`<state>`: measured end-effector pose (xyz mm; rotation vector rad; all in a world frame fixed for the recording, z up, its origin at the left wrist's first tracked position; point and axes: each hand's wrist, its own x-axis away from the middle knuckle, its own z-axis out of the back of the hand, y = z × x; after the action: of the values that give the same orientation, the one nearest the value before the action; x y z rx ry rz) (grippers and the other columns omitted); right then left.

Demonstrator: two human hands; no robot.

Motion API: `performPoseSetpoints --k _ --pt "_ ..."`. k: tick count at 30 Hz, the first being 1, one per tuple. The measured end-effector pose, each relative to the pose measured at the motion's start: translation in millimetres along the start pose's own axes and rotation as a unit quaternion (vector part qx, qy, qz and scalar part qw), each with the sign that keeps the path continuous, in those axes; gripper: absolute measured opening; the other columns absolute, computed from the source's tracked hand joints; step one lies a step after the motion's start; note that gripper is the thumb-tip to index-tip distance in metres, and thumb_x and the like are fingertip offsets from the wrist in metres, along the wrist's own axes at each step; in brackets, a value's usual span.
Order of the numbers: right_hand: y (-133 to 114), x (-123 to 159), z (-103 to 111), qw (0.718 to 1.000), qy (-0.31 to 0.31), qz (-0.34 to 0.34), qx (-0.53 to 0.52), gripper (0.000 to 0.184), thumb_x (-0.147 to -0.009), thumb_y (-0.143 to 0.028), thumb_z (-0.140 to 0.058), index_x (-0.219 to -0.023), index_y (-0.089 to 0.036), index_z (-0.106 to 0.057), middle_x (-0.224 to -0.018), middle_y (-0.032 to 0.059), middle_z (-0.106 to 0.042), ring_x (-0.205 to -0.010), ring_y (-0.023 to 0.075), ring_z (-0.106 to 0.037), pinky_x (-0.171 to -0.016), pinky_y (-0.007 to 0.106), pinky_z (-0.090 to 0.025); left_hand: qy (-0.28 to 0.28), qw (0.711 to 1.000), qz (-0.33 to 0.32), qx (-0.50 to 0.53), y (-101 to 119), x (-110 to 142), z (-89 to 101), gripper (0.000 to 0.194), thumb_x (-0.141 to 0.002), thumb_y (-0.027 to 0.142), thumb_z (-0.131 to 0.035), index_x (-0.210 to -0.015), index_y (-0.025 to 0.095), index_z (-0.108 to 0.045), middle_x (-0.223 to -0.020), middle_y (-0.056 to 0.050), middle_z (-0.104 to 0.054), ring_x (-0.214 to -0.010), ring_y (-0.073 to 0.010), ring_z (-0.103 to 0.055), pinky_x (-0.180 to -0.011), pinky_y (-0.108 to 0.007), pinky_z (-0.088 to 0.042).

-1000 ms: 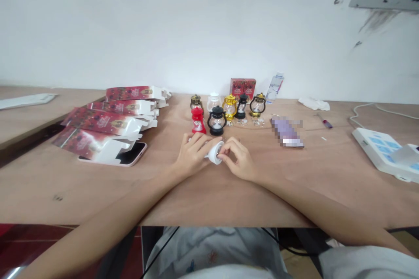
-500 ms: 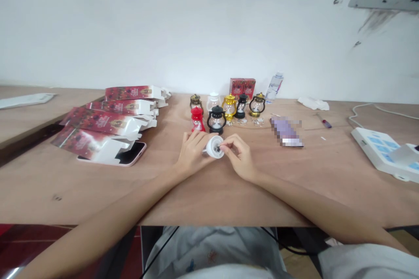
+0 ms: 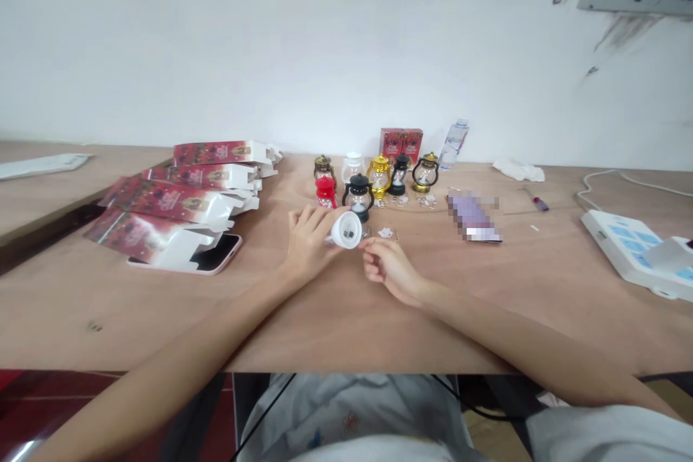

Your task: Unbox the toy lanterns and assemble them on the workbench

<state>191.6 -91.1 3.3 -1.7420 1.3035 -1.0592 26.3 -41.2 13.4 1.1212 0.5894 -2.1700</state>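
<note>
My left hand [image 3: 310, 242] is wrapped round a small white lantern [image 3: 342, 240], tipped so that its round underside faces me. Inside that open base, small dark and metallic parts [image 3: 349, 233] show. Just right of the rim, the thumb and forefinger of my right hand [image 3: 390, 267] are pinched together; whatever they hold is too small to make out. Beyond my hands stand a black lantern [image 3: 358, 196] and a red lantern [image 3: 325, 191], the red one partly hidden by my left hand. A small white piece [image 3: 385, 232] lies on the table by my right fingers.
More lanterns stand behind, including a gold one [image 3: 379, 177], with red boxes [image 3: 401, 145] and a bottle [image 3: 455, 144] at the wall. Flattened red cartons [image 3: 162, 202] overlap a phone [image 3: 230, 256] at left. A purple packet [image 3: 472, 216], screwdriver [image 3: 540, 204] and power strip [image 3: 622, 249] lie right.
My right fingers have come out of the lantern's base and moved down, away from it. The lantern has shifted slightly left and up in my left hand, uncovering small pieces on the table.
</note>
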Motion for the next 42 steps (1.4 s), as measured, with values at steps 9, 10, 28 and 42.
performPoseSetpoints --k 9,10,28,42 --pt "-7 10 -8 0.975 -0.054 -0.218 0.003 0.032 -0.089 -0.024 -0.033 -0.063 -0.012 -0.049 -0.047 -0.0043 -0.040 -0.035 0.0018 -0.027 -0.034 0.013 -0.014 0.060 0.978 -0.187 -0.069 6 -4 5.0 0.026 -0.087 0.016 -0.055 -0.110 0.029 -0.059 -0.094 0.003 -0.070 -0.092 -0.0135 -0.062 -0.084 -0.034 -0.029" --pt "-7 11 -9 0.974 -0.052 -0.220 0.009 0.033 -0.089 -0.023 -0.031 -0.062 -0.013 -0.047 -0.047 -0.0039 -0.040 -0.035 0.0018 -0.028 -0.033 0.012 -0.014 0.068 0.972 -0.212 -0.081 7 -4 5.4 0.027 -0.086 0.016 -0.056 -0.109 0.030 -0.059 -0.094 0.005 -0.070 -0.093 -0.0126 -0.062 -0.084 -0.033 -0.029" --pt "-76 -41 32 0.817 -0.093 -0.061 0.566 0.029 -0.078 -0.020 -0.051 -0.049 -0.015 -0.052 -0.038 -0.0026 -0.044 -0.031 0.0051 -0.035 -0.031 0.018 -0.026 0.065 0.992 -0.100 -0.033 3 -5 8.1 0.035 -0.084 0.016 -0.058 -0.115 0.030 -0.055 -0.091 0.001 -0.070 -0.088 -0.0167 -0.061 -0.082 -0.037 -0.027" --pt "-71 -58 32 0.647 -0.133 0.114 0.743 0.023 -0.054 0.002 -0.051 -0.058 -0.015 -0.067 -0.060 0.0035 -0.066 -0.060 0.0161 -0.058 -0.055 0.023 -0.038 0.055 0.991 -0.124 -0.015 8 -2 3.6 0.030 -0.082 0.016 -0.060 -0.111 0.026 -0.057 -0.090 0.001 -0.071 -0.088 -0.0159 -0.061 -0.080 -0.036 -0.027"
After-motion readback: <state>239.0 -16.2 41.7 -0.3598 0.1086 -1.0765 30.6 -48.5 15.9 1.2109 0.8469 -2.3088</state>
